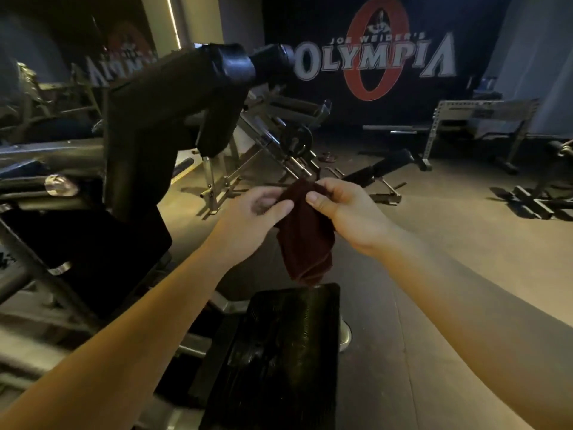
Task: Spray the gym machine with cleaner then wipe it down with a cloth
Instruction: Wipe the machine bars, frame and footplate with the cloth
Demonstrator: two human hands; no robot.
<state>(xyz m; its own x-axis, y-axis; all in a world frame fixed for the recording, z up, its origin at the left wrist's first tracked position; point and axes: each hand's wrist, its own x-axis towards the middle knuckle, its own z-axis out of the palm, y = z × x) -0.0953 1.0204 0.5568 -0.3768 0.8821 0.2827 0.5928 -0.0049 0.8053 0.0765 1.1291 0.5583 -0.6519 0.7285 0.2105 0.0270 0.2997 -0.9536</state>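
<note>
At centre frame, item one: a dark red cloth (305, 240), held up between our two hands and hanging in loose folds. Our left hand (257, 212) pinched its upper left edge between thumb and curled fingers. Our right hand (344, 212) pinched the upper right edge the same way, thumb on the near face. Both forearms reached forward, bare. Item two: the machine (139, 135), to the left, with a tall dark padded upright, a black roller pad (238, 65) at its top and a grey steel frame below. Item three: a black ribbed footplate (279, 352) directly below the cloth. The cloth's lower hem met the plate's far edge in our view, and we could not tell whether they touched. Beyond: a bench (381, 169) low on the floor (434, 243), a grey rack (483, 119) at right, and a wall banner (375, 57) lettered OLYMPIA over a red ring.
</note>
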